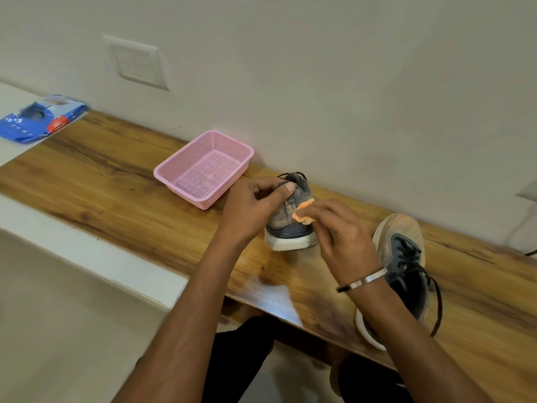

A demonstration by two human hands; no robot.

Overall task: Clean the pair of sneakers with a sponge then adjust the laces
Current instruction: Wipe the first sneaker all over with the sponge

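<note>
Beige wall (319, 68), wooden shelf (101, 181) — pink basket (174, 170)

- A blue plastic packet (40, 119) at the far left end of the table (101, 175) carries a red label with white lettering, too blurred and tilted to read.
- Small white marks on the blue part of the packet are also unreadable.
- Nothing else bears legible writing.

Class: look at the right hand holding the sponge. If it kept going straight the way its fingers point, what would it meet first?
Probably the sneaker: the right hand presses the orange sponge against its side already.
</note>
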